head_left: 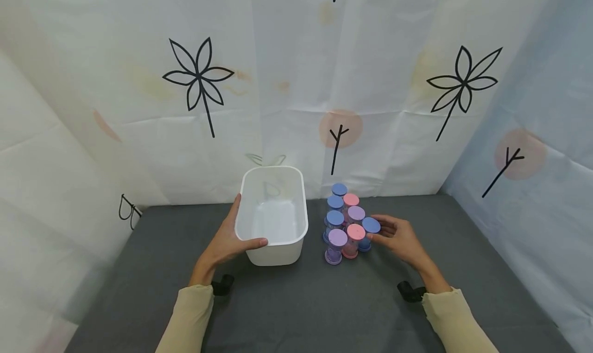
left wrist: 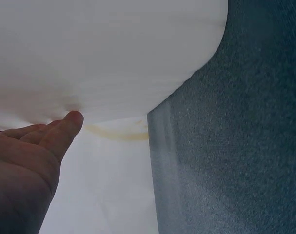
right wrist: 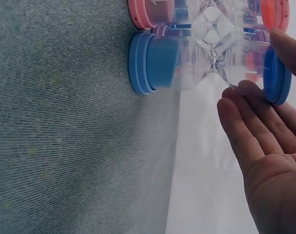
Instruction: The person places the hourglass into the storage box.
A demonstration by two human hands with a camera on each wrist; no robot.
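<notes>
A white plastic bin (head_left: pixel 273 254) sits left of the middle on the dark table. My left hand (head_left: pixel 228 240) holds its near left corner, thumb along the near rim, fingers against the outer side wall; in the left wrist view the fingertips (left wrist: pixel 74 118) touch that wall. Right of the bin stands a cluster of several sand timers with blue, pink and purple caps. My right hand (head_left: pixel 396 238) pinches the top cap of the rightmost blue sand timer (head_left: pixel 371 225) between thumb and fingers. In the right wrist view this timer's blue sand (right wrist: pixel 161 62) lies in the lower bulb.
Close against the held timer stand a pink sand timer (head_left: pixel 355 232) and a purple one (head_left: pixel 337 238). The grey table (head_left: pixel 315 312) ends at a white cloth backdrop (head_left: pixel 287 85) with plant drawings. Black straps (head_left: pixel 411 292) sit at both wrists.
</notes>
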